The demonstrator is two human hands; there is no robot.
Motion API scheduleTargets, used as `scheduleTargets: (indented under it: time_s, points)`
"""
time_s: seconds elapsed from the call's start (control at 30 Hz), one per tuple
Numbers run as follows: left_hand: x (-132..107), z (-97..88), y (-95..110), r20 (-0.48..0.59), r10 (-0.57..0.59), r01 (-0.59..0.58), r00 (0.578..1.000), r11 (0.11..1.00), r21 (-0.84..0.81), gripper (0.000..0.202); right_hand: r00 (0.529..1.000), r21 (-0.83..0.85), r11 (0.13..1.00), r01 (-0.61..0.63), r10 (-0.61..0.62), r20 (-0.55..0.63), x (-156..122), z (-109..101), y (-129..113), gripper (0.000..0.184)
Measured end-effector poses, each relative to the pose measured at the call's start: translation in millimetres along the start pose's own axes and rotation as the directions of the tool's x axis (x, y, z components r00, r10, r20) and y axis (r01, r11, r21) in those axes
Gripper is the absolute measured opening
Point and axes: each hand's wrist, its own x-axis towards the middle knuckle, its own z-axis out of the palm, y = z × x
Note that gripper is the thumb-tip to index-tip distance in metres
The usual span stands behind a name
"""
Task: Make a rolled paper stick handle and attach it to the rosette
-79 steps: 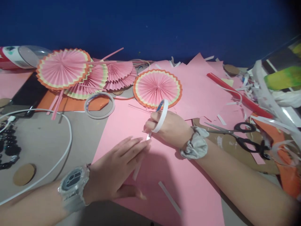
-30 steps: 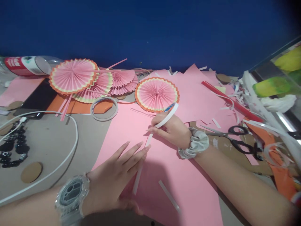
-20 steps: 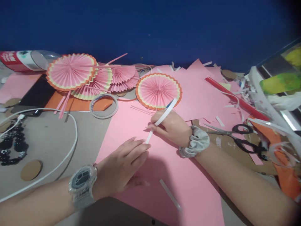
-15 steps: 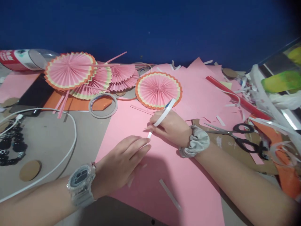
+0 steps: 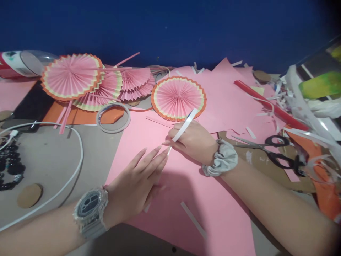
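Note:
A large pink paper sheet [image 5: 149, 135] lies under both hands. My right hand [image 5: 193, 140], a grey scrunchie [image 5: 222, 158] on its wrist, is closed in a pinch on a narrow white strip [image 5: 185, 125], whose loose end curls up over the knuckles. My left hand [image 5: 138, 185], below a clear watch [image 5: 92, 209], rests on the sheet with fingers stretched out; its fingertips touch the strip's lower end. Another thin white strip [image 5: 193, 218] lies on the sheet nearer to me. Just beyond my right hand sits a round pleated pink paper rosette [image 5: 178, 97] with a yellow and orange rim.
More rosettes [image 5: 71, 76] are piled at the back left beside a plastic bottle [image 5: 26, 64]. A tape roll [image 5: 113, 118] and a white cable [image 5: 81, 153] lie at left. Scissors [image 5: 271, 151], a red roll [image 5: 269, 105] and paper scraps [image 5: 250, 132] crowd the right.
My left hand's fingers have spread apart and lie flatter along the strip. My right hand keeps its pinch almost in place. The view has shifted slightly.

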Motion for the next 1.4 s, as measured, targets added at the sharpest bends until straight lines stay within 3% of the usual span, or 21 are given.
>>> scheduleTargets:
  time_s: [0.33, 0.67, 0.87, 1.0, 1.1, 1.27, 1.4]
  points:
    - [-0.4, 0.1, 1.5, 0.003, -0.004, 0.004, 1.000, 1.000, -0.010, 0.058, 0.999, -0.088, 0.996, 0.000, -0.004, -0.041, -0.8, 3.0, -0.2, 0.031]
    - [0.3, -2.2, 0.4, 0.007, 0.010, -0.010, 1.000, 1.000, -0.024, 0.056, 0.999, -0.093, 0.995, -0.037, 0.039, 0.013, -1.6, 2.7, -0.8, 0.030]
    - [5.1, -4.7, -4.5, 0.024, 0.010, -0.007, 1.000, 0.993, -0.119, 0.060, 0.999, -0.155, 0.987, -0.042, 0.039, -0.021, -4.0, 6.9, -6.0, 0.023]
    - [6.7, -6.0, -7.4, 0.026, 0.030, -0.026, 0.999, 0.988, -0.153, 0.068, 0.998, -0.058, 0.997, -0.055, 0.053, -0.035, -4.4, 5.9, -4.8, 0.023]
    - [6.2, -5.6, -6.9, 0.015, 0.042, -0.040, 0.999, 0.989, -0.143, 0.078, 0.995, 0.135, 0.989, -0.062, 0.072, -0.070, -4.8, 2.8, -1.5, 0.022]
    - [0.7, -4.2, -2.8, 0.015, 0.014, -0.012, 1.000, 0.993, -0.117, 0.079, 0.972, 0.553, 0.830, -0.070, 0.181, -0.149, -6.5, 0.1, 0.8, 0.016]
    - [-4.2, -2.9, 0.5, 0.012, 0.000, 0.001, 1.000, 0.994, -0.106, 0.080, 0.973, 0.547, 0.832, -0.093, 0.192, -0.128, -7.0, 0.6, 0.5, 0.017]
